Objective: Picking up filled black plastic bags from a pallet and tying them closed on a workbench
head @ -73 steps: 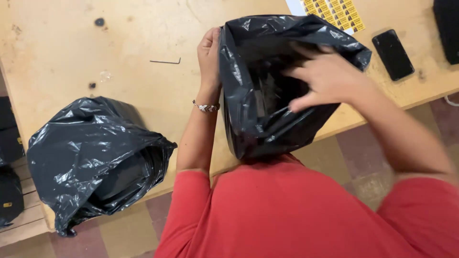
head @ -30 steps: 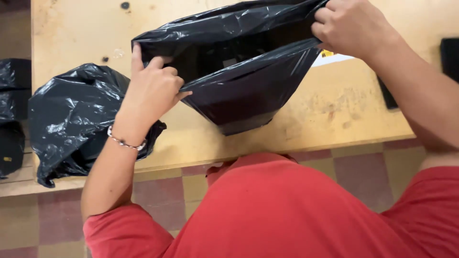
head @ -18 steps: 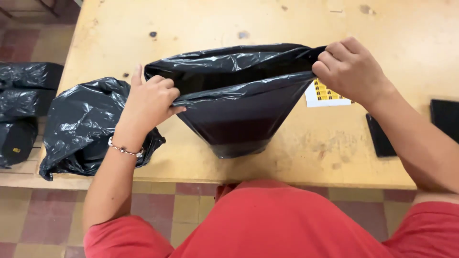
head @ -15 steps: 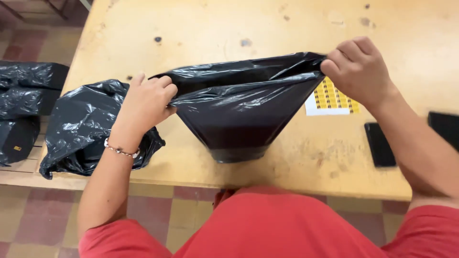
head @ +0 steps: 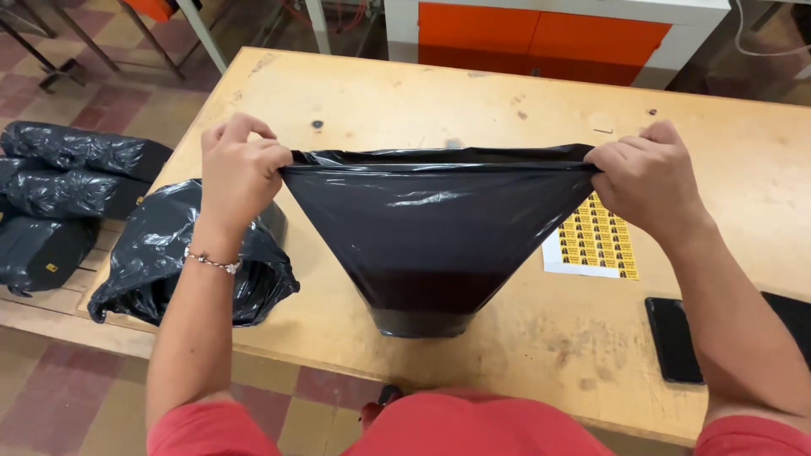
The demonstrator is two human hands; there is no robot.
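Holding: a person is gripping a black plastic bag [head: 435,245] by its mouth with both bare hands, above a wooden table [head: 405,101].
Left hand: the left hand [head: 239,169] is pinching the left corner of the bag's rim, fingers curled tight around the plastic; a thin bracelet [head: 211,262] is sitting on that wrist.
Right hand: the right hand [head: 650,181] is clamping the right corner of the rim in the same closed grip.
Bag: the rim is being pulled taut into a straight horizontal line between the two hands, and the bag is hanging down from it in a funnel shape, narrowing to a dark rounded bottom that is resting near the table's close edge.
Left of the bag: a second black bag [head: 177,262], bulging and crumpled, is lying on the table just beside the left forearm.
Further left of the bag: several filled black bundles [head: 59,186] are lying off the table, on a lower wooden ledge.
Right of the bag: a sheet of yellow stickers [head: 596,245] is lying flat on the table, partly under the right wrist.
Right and nearer than the bag: a dark phone [head: 673,338] is lying flat by the right forearm.
Beyond the bag: an orange cabinet [head: 541,38] is standing past the table's far edge.
Below the bag: the person's red clothing [head: 473,426] is showing at the near edge.
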